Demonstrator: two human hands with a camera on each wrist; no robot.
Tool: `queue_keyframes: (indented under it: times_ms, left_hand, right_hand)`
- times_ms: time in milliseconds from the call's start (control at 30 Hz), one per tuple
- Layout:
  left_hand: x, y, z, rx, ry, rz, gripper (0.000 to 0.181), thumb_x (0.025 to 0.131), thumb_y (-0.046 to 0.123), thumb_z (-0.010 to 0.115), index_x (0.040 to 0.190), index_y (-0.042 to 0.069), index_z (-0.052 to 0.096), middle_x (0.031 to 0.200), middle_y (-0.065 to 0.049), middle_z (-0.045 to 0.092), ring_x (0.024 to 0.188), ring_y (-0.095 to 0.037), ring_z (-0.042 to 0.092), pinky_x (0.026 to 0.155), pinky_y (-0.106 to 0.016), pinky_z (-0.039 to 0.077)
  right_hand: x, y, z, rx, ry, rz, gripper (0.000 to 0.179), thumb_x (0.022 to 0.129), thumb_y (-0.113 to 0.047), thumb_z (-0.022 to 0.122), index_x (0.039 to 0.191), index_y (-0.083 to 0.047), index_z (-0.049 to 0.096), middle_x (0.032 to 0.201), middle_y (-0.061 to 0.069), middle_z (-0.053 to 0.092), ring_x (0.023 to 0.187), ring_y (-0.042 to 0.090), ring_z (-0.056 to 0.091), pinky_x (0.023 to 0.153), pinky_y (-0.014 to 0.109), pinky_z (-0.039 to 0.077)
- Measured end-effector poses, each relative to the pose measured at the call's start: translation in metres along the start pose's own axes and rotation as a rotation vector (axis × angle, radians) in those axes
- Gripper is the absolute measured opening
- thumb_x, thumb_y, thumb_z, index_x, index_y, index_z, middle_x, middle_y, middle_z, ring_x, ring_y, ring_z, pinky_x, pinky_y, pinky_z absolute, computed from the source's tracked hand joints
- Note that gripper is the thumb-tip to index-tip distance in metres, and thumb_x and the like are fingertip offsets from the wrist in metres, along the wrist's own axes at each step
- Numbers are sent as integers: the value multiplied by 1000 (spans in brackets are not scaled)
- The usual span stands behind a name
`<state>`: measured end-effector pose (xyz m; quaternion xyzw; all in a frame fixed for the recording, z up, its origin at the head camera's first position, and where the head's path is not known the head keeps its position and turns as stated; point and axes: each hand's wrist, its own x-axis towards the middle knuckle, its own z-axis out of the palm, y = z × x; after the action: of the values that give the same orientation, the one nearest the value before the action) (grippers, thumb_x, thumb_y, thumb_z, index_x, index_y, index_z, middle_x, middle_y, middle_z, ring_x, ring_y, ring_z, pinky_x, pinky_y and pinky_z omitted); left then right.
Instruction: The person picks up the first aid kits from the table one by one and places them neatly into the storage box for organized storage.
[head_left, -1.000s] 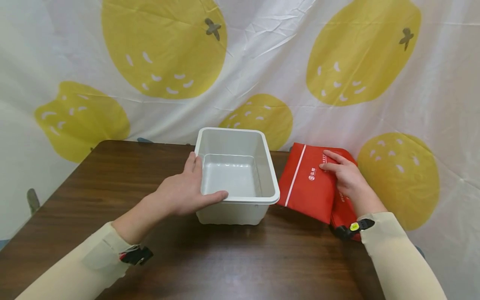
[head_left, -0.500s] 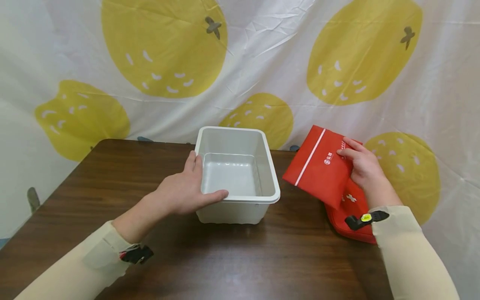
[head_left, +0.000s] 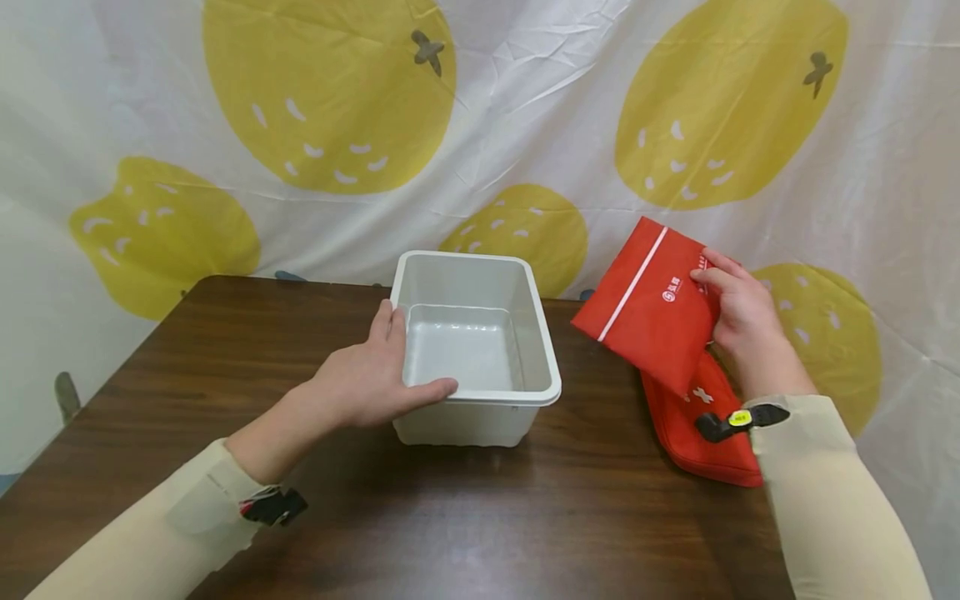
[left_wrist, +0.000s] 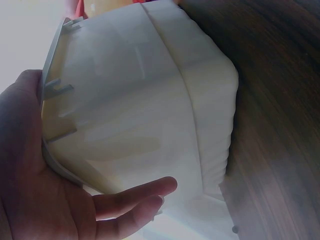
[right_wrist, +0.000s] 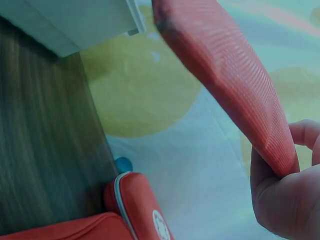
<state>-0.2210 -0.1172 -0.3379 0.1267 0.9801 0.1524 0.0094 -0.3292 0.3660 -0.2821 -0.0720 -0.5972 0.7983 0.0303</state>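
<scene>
A light grey plastic bin (head_left: 465, 427) stands upright on the table, with nothing inside. My left hand (head_left: 356, 379) rests at its near left corner, thumb along the front rim and fingers straight against the left side; the left wrist view shows those fingers (left_wrist: 135, 197) along the bin's outer wall. Off to the right, my right hand (head_left: 746, 321) pinches a flat red fabric pouch (head_left: 641, 304) by its right edge, tilted and raised over the table. Its white stripe and white lettering face up. Beneath it lies a red case (head_left: 701, 442) with a white cross, partly covered by pouch and wrist.
The dark wood table (head_left: 480, 525) ends at the back against a white curtain (head_left: 525, 108) printed with yellow fruit. A pale zip runs along red fabric (right_wrist: 140, 205) low in the right wrist view, near the table's edge.
My right hand has lifted the red pouch up and to the right, away from the bin, uncovering more of the red case below. Left hand and bin have stayed put.
</scene>
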Motion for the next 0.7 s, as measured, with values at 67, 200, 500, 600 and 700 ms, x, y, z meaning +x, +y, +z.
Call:
queue_keyframes:
  times_ms: [67,200,500,600,700]
  left_hand:
    - [0,0,0,4,-2,2,133,93,89,51,172,-9,8,183,-29,4,112,-44,76,76,-48,60]
    - [0,0,0,9,-5,3,133,93,88,51,172,-9,8,182,-29,3,113,-44,76,76,-48,60]
    - [0,0,-1,14,-6,-3,133,93,88,51,172,-9,9,182,-30,4,110,-43,77,73,-47,59]
    - [0,0,-2,10,-7,-2,133,93,89,51,172,-9,9,183,-29,4,107,-42,78,72,-46,59]
    - [0,0,-1,7,-7,2,133,93,88,52,172,-9,9,182,-30,4,106,-42,78,73,-47,59]
  right_hand:
    - [-1,-4,5,8,7,0,72,102,-14,78,166,-31,50,140,-12,55,121,10,55,82,20,60]
    - [-3,-10,14,38,7,-7,67,101,-12,78,161,-32,57,138,-13,60,117,9,59,83,21,59]
    - [-4,-16,43,42,-16,-50,60,100,-12,79,156,-31,64,138,-12,62,116,10,60,86,21,58]
    - [-6,-17,53,22,-27,-63,61,101,-13,79,157,-30,63,143,-12,58,117,10,59,87,21,58]
    - [-7,-18,64,23,-58,-80,59,103,-12,76,158,-27,61,140,-11,60,111,10,64,86,21,60]
